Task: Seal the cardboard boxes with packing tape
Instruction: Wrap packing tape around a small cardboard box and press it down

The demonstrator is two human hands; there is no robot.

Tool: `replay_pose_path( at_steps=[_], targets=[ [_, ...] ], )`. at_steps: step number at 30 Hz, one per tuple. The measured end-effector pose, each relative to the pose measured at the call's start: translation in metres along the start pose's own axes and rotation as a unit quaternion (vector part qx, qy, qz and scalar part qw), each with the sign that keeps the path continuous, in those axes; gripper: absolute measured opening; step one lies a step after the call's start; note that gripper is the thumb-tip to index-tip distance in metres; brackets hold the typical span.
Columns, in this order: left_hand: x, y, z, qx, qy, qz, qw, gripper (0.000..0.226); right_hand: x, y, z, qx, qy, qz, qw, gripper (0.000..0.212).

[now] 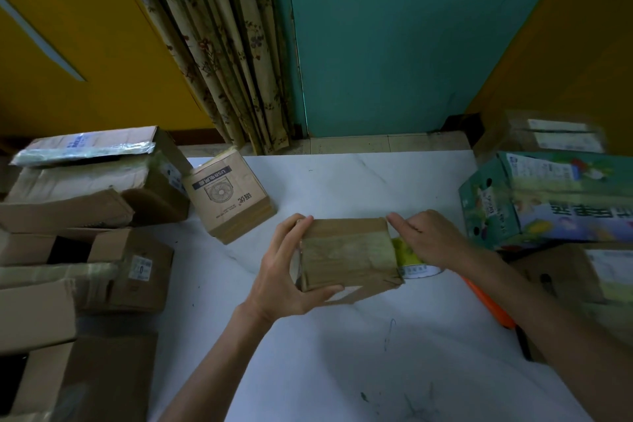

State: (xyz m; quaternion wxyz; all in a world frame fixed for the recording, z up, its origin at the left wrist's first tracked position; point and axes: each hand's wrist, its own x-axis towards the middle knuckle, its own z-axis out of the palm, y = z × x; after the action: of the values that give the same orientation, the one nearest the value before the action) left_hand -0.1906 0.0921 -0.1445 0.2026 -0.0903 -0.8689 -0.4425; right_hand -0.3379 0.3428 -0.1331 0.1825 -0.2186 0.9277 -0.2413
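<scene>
A small brown cardboard box with a strip of tape across its top sits at the middle of the white table. My left hand grips its left end, fingers over the far edge and thumb at the near edge. My right hand rests at the box's right end with its fingers pointing along the far right corner. Beneath that hand lies a roll of packing tape, yellowish with a white core, partly hidden by the hand and the box.
A USB-fan box stands at the back left of the table. Several brown boxes are stacked along the left. A green printed carton and more boxes crowd the right. An orange tool lies under my right forearm.
</scene>
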Motion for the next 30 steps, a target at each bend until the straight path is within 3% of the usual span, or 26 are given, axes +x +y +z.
replay_pose_path(
  at_steps=[4,7,12,14,19,21,26,30],
  targets=[
    [-0.015,-0.024,-0.007,0.027,-0.039,-0.017,0.999,0.099,-0.001,-0.011,0.019,-0.017,0.014,0.004,1.0,0.07],
    [-0.018,-0.032,-0.031,0.052,-0.126,-0.057,0.989,0.104,0.0,-0.026,0.029,-0.045,0.019,0.002,0.999,0.07],
    [0.001,0.001,-0.052,0.269,-0.259,-0.117,0.92,0.12,-0.003,-0.049,0.042,-0.102,0.031,0.011,0.994,0.066],
    [0.016,0.028,-0.037,0.318,-0.292,-0.102,0.896,0.124,-0.004,-0.056,0.045,-0.124,0.041,0.007,0.991,0.065],
    [0.04,0.047,0.02,0.341,-0.339,-0.051,0.875,0.128,-0.001,-0.064,0.047,-0.14,0.04,-0.01,0.989,0.054],
    [0.044,0.039,0.024,0.35,-0.344,-0.055,0.869,0.127,0.001,-0.063,0.047,-0.108,0.05,0.005,0.993,0.057],
    [0.036,0.03,0.023,0.361,-0.309,-0.029,0.88,0.117,-0.001,-0.043,0.054,0.147,0.037,0.031,0.988,0.062],
    [0.036,0.031,0.027,0.357,-0.309,-0.027,0.881,0.112,-0.004,-0.034,0.058,0.159,0.05,0.04,0.985,0.065]
  ],
)
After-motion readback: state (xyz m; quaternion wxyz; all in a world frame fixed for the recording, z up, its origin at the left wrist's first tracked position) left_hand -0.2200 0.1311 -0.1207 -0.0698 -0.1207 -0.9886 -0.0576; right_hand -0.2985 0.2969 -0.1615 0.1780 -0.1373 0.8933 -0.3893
